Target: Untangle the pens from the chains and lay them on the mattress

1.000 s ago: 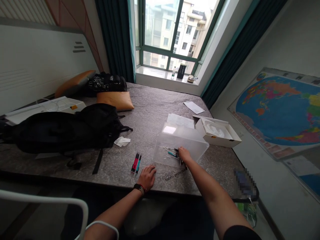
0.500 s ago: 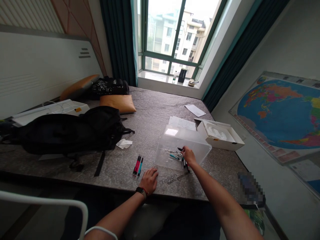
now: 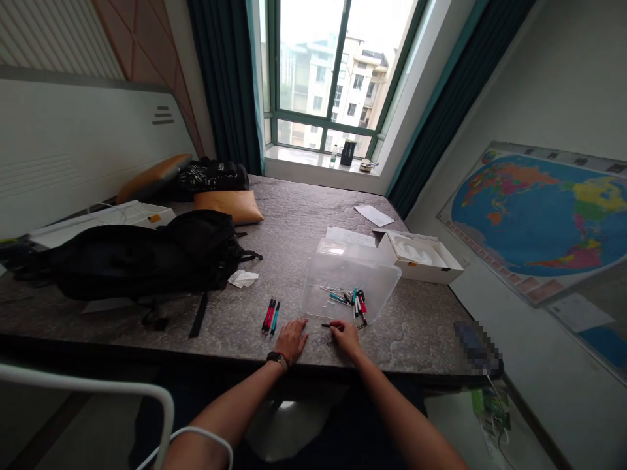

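Note:
My right hand (image 3: 345, 337) pinches a dark pen (image 3: 326, 325) just above or on the mattress, in front of a translucent plastic box (image 3: 313, 281). Inside that box lies a loose heap of pens (image 3: 356, 301) in teal, white, black and red. Fingers stretched out, my left hand (image 3: 292, 339) rests palm down on the mattress, holding nothing. Just left of it, red pens (image 3: 267, 316) and a teal pen (image 3: 275, 318) lie side by side in a row.
Papers (image 3: 350, 236) and an open white box (image 3: 426, 258) are behind and right of the plastic box. A black backpack (image 3: 147, 254) takes up the left side, with crumpled tissue (image 3: 243, 279) beside it. The mattress edge (image 3: 235, 365) runs along the front.
My right hand has come out of the plastic box toward me and to the left, bringing the dark pen along. My left hand stays flat in about the same place.

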Motion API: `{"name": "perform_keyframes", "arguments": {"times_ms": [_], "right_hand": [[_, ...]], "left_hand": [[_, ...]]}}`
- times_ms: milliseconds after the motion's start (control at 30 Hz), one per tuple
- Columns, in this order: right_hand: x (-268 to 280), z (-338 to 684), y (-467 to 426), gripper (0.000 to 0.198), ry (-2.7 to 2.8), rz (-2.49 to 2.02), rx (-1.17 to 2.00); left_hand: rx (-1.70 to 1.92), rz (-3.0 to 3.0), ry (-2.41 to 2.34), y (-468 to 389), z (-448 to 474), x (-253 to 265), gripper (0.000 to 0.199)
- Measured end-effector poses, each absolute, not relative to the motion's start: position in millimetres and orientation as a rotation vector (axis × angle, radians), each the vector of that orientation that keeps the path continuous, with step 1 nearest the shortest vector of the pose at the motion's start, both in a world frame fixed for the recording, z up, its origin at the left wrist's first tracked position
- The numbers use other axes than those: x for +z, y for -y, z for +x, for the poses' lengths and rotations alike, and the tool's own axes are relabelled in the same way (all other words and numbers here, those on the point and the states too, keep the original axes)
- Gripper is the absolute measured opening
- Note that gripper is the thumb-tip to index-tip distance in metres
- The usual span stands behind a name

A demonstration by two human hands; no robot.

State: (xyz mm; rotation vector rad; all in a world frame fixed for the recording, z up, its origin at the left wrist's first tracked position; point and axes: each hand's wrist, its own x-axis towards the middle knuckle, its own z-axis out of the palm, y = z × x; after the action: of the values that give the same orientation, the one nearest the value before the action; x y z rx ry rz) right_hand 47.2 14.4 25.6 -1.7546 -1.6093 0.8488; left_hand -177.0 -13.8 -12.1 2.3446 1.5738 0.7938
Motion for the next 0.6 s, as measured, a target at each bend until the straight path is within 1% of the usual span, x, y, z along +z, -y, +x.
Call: {"name": "perform_keyframes", "arguments": {"times_ms": [100, 233, 300, 367, 433, 533, 600], "right_hand": [[13, 25, 6, 0.022, 1.58, -1.694, 0.925], [0, 16, 7, 0.022, 1.548, -1.575, 1.053], [-4, 17, 4, 0.028, 1.443, -1.506, 1.194], [-8, 19, 3, 0.035, 1.29, -1.457, 1.322], [-9, 21, 2, 0.038, 1.173, -1.435, 1.385], [-8, 22, 0, 0.037, 1.102, -1.443, 1.439], [-5, 21, -4, 0.032, 1.122, -1.505, 1.443]], "left_hand": [[0.755, 2.357, -1.572, 11, -178, -11, 0.043], [0.664, 2.419, -1.521, 1, -177, -3, 0.022], [0.63, 2.436, -1.5, -6, -177, -1, 0.017], [0.624, 2.439, -1.51, -12, -176, -2, 0.017], [0.633, 2.439, -1.53, -15, -176, -4, 0.017], [0.647, 2.439, -1.556, -16, -176, -9, 0.019], [0.632, 2.451, -1.577, -16, -176, -10, 0.023]]}}
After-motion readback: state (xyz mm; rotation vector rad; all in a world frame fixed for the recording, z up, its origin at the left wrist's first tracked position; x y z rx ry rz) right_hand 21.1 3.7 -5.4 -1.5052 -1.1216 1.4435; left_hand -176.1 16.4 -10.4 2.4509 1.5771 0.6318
